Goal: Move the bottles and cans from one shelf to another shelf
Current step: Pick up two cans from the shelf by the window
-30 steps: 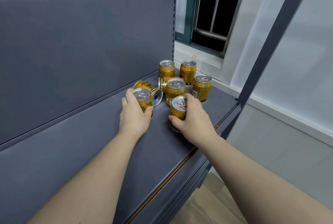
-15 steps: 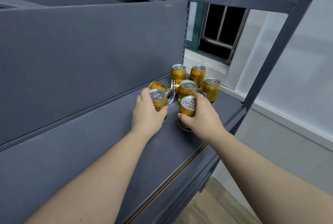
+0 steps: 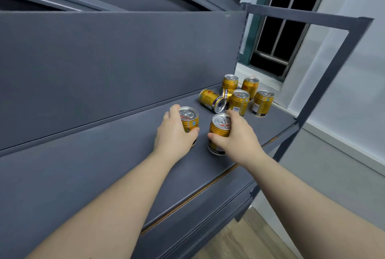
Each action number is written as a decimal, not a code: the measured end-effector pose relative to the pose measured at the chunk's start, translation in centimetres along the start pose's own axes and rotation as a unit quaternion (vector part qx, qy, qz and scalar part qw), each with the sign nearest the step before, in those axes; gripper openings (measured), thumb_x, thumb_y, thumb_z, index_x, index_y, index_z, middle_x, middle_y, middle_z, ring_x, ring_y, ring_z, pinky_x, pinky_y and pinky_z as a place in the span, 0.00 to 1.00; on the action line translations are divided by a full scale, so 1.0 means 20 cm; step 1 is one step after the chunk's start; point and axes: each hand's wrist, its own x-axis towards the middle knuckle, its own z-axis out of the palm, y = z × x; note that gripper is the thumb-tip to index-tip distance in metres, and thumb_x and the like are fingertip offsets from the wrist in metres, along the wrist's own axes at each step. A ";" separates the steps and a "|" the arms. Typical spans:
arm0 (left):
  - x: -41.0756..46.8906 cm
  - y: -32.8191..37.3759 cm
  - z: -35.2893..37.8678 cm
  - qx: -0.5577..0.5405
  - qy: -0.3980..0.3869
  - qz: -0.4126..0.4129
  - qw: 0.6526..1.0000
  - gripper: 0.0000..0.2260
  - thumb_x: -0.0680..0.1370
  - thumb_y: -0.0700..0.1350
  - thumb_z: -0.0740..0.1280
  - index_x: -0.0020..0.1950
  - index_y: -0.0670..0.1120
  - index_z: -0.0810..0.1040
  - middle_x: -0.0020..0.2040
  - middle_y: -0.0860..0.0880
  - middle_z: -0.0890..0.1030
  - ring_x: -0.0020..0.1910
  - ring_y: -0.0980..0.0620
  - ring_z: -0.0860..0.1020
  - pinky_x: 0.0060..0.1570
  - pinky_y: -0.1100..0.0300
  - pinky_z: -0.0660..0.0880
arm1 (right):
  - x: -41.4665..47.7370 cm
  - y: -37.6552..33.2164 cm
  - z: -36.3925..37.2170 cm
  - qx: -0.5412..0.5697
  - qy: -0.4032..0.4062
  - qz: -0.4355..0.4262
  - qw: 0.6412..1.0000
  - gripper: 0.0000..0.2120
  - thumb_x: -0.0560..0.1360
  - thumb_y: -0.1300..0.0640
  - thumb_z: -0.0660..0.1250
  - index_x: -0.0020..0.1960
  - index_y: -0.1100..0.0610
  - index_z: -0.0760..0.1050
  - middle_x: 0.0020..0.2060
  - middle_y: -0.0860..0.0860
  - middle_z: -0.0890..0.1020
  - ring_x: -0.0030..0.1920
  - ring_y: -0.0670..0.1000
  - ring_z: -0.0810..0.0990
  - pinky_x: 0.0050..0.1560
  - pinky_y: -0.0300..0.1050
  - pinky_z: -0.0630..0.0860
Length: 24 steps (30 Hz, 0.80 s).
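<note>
cans [image 3: 239, 96] on shelf [image 3: 104, 165] (right end)

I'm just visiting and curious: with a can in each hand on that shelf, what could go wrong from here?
1. The right hand grips the right can close in front of an upright can, so lifting could knock that one over.
2. The tipped can lies beyond the left hand, which grips the left can. A bump might send it rolling along the shelf.
</note>
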 end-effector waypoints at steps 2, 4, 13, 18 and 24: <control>-0.09 -0.02 -0.06 0.007 0.017 -0.009 1.000 0.32 0.74 0.54 0.73 0.73 0.50 0.62 0.68 0.48 0.71 0.64 0.42 0.74 0.59 0.51 0.71 | -0.05 -0.05 0.02 0.008 -0.010 -0.018 1.000 0.41 0.71 0.43 0.76 0.77 0.51 0.59 0.70 0.50 0.71 0.67 0.52 0.73 0.65 0.50 0.74; -0.18 -0.04 -0.11 0.017 0.034 -0.017 0.999 0.32 0.74 0.54 0.73 0.73 0.50 0.62 0.68 0.48 0.71 0.64 0.42 0.74 0.59 0.51 0.72 | -0.11 -0.09 0.03 0.016 -0.023 -0.041 0.999 0.41 0.71 0.43 0.76 0.77 0.51 0.60 0.70 0.50 0.71 0.67 0.52 0.73 0.66 0.50 0.74; -0.78 -0.13 -0.33 0.045 0.122 -0.110 0.985 0.33 0.74 0.55 0.74 0.74 0.52 0.61 0.68 0.49 0.71 0.63 0.45 0.74 0.59 0.52 0.74 | -0.51 -0.25 0.11 0.049 -0.114 -0.146 0.981 0.40 0.72 0.44 0.76 0.77 0.50 0.60 0.67 0.50 0.73 0.63 0.51 0.75 0.59 0.44 0.74; -1.12 -0.22 -0.50 0.075 0.171 -0.152 0.971 0.33 0.75 0.54 0.74 0.74 0.51 0.61 0.68 0.49 0.71 0.63 0.46 0.75 0.56 0.57 0.73 | -0.76 -0.41 0.19 0.065 -0.168 -0.200 0.963 0.40 0.72 0.44 0.75 0.77 0.50 0.59 0.69 0.49 0.72 0.64 0.50 0.74 0.57 0.41 0.72; -1.49 -0.36 -0.73 0.086 0.237 -0.212 0.944 0.32 0.75 0.53 0.74 0.74 0.51 0.62 0.67 0.50 0.72 0.60 0.50 0.75 0.51 0.61 0.72 | -1.06 -0.65 0.32 0.079 -0.230 -0.263 0.934 0.40 0.73 0.45 0.75 0.77 0.50 0.59 0.69 0.49 0.71 0.65 0.51 0.73 0.59 0.44 0.74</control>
